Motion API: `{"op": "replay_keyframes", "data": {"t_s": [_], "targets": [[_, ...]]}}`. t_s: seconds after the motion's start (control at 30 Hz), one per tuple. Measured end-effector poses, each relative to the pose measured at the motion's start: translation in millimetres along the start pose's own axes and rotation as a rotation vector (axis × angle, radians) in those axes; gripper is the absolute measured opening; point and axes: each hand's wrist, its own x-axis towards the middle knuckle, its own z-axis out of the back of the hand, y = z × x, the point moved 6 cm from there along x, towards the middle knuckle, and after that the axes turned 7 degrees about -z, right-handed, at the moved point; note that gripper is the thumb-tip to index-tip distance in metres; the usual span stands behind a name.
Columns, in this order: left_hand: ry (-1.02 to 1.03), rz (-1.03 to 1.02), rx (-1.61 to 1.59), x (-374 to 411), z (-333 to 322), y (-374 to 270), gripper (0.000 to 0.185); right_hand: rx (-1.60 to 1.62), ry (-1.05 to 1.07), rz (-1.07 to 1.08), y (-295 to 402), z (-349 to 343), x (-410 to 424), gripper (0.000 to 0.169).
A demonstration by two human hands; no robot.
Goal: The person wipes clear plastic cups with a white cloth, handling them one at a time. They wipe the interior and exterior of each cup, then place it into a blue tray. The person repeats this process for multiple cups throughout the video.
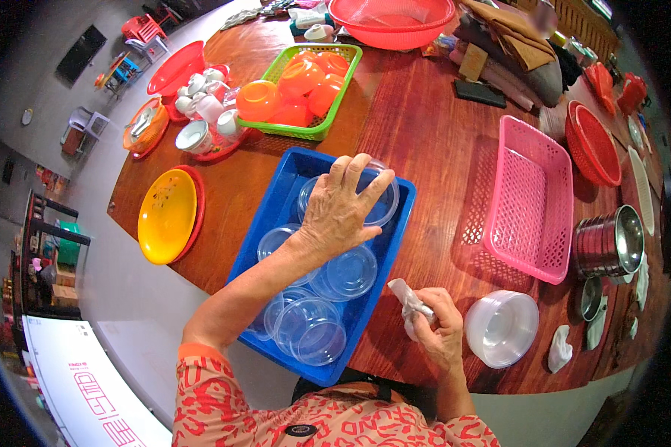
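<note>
My left hand reaches over a blue plastic tray, its spread fingers on a clear plastic bowl at the tray's far right corner. Whether the fingers grip the bowl's rim is hard to tell. Several more clear round bowls lie in the tray, some overlapping. At the tray's near right, my right hand is closed on a crumpled white tissue. Just right of that hand, a stack of clear plastic bowls rests on the wooden table.
Beyond the tray is a green basket of orange bowls. Yellow plates lie left, near white cups. A pink basket, steel bowls and a crumpled white tissue are on the right.
</note>
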Motion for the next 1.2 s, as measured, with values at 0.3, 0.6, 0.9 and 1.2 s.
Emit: {"op": "replay_keyframes", "data": {"t_s": [0.3, 0.6, 0.9, 1.2], "targets": [[0.045, 0.025, -0.087, -0.6, -1.7, -10.1, 0.092, 0.027, -0.005, -0.02, -11.6, 5.1, -3.1, 0.031], [0.058, 0.12, -0.161, -11.6, 3.5, 3.9, 0.081, 0.022, 0.004, -0.053, -12.0, 4.8, -13.0, 0.03], [-0.136, 0.23, -0.298, -16.7, 37.3, 21.5, 0.05, 0.142, 0.052, -0.058, -0.1, 8.7, -40.9, 0.029], [-0.051, 0.046, -0.595, -20.5, 43.5, -111.9, 0.039, 0.179, 0.18, 0.087, 6.7, 48.9, -116.0, 0.008]]}}
